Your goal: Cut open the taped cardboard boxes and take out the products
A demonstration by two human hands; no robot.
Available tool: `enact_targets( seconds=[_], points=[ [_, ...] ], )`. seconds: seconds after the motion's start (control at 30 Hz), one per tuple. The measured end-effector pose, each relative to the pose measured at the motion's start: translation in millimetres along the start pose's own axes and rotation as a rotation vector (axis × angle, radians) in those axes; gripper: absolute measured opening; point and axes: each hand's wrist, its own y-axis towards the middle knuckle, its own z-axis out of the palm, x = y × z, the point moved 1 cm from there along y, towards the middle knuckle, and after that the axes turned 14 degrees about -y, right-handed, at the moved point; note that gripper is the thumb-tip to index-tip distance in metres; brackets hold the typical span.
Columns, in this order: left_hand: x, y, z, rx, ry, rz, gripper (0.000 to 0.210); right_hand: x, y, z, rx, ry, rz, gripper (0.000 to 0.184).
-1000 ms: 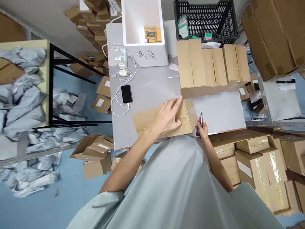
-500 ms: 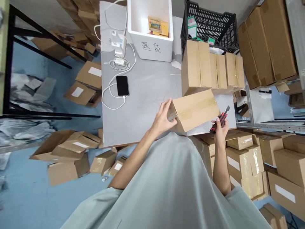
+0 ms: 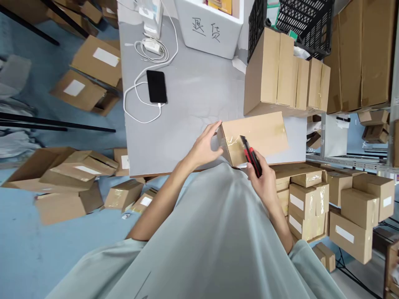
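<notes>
A taped cardboard box [image 3: 264,128] lies at the front edge of the grey table, its long side running left to right. My left hand [image 3: 205,145] is at the box's left end, thumb and fingers spread apart around that end, with the fingertips at its upper left corner. In my right hand [image 3: 262,172] is a black and red box cutter [image 3: 252,157]. Its tip is over the left part of the box's top, near the clear tape; whether it touches the cardboard I cannot tell.
Behind the box stands a row of cardboard boxes [image 3: 283,79] beside a black plastic crate [image 3: 307,25]. A white foam bin [image 3: 212,31] is at the back. A phone [image 3: 156,87] on a white cable lies left. More boxes [image 3: 307,203] are stacked below right.
My right hand has swung left, bringing the box cutter from beside the box's right end to above its left part. The left hand stays at the left end. My view has shifted.
</notes>
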Motion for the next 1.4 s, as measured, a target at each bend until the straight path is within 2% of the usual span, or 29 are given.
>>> enact_targets(
  seconds=[0.13, 0.3, 0.5, 0.7, 0.87, 1.0, 1.13, 1.4],
  points=[
    [-2, 15, -12.3, -0.059, -0.145, -0.055, 0.056, 28, 4, 6, 0.074, -0.072, -0.051, 0.063],
    [2, 33, -16.7, -0.118, -0.18, -0.064, 0.042, 43, 1, 11, 0.077, -0.14, -0.039, 0.069],
    [4, 36, -17.0, -0.108, -0.238, -0.124, 0.041, 54, 1, 12, 0.096, -0.231, -0.021, 0.069],
    [3, 35, -12.4, -0.131, -0.229, -0.138, 0.037, 62, -1, 12, 0.093, -0.282, -0.017, 0.071],
    [5, 33, -11.7, -0.122, -0.248, -0.115, 0.041, 72, -4, 17, 0.12, -0.416, 0.024, 0.071],
    [9, 34, -12.4, -0.12, -0.277, -0.103, 0.041, 87, 0, 13, 0.229, -0.535, 0.127, 0.068],
    [10, 34, -12.5, -0.125, -0.301, -0.102, 0.039, 103, 10, -1, 0.354, -0.525, 0.204, 0.062],
    [10, 35, -12.5, -0.129, -0.292, -0.105, 0.038, 116, 16, -4, 0.425, -0.551, 0.233, 0.06]
  ],
)
